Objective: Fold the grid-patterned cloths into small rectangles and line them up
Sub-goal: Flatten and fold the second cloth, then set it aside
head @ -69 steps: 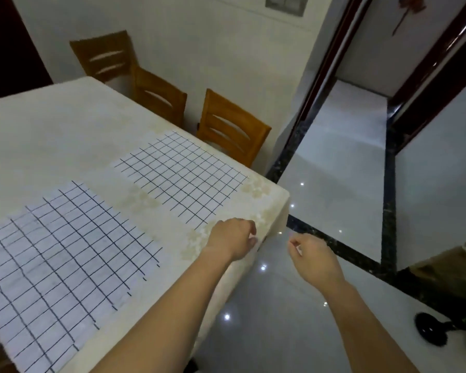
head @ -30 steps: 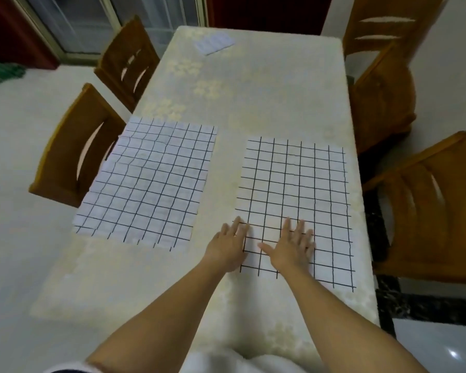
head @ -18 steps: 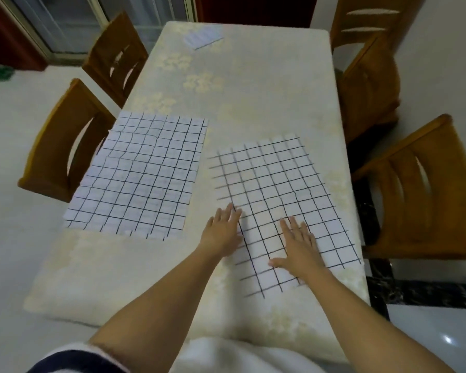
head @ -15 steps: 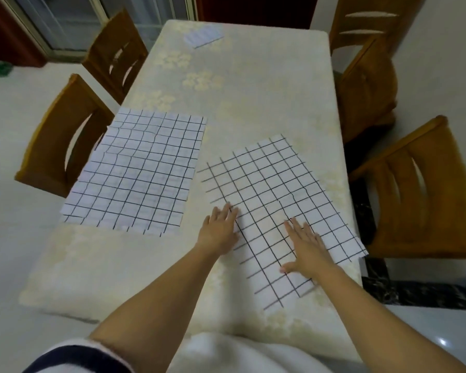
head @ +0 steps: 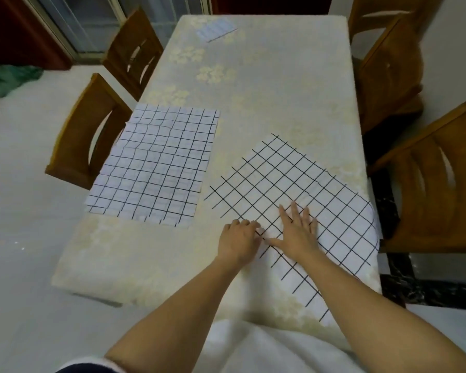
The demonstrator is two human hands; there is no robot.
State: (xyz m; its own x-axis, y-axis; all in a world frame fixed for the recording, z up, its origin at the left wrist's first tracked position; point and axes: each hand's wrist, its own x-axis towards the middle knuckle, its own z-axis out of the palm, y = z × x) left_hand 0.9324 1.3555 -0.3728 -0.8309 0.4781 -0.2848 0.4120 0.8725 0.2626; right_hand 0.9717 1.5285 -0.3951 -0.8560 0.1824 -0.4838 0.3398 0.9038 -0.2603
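Note:
Two grid-patterned cloths lie open on the cream table (head: 267, 84). The left cloth (head: 156, 165) lies flat and square to the table near its left edge. The right cloth (head: 293, 179) is turned diagonally, and its right corner reaches the table's right edge. My right hand (head: 299, 234) presses flat on this cloth with fingers spread. My left hand (head: 238, 240) is at the cloth's near-left edge, its fingers curled onto that edge. A small folded grid cloth (head: 217, 29) sits at the far end of the table.
Wooden chairs stand close on both sides: two on the left (head: 86, 135) (head: 132, 49) and two on the right (head: 436, 179) (head: 388, 65). White fabric (head: 267, 348) lies at the near table edge below my arms.
The right cloth has turned further clockwise under my hands, from square to diagonal. My left hand's fingers went from flat to curled at the cloth's edge. The left cloth stayed put.

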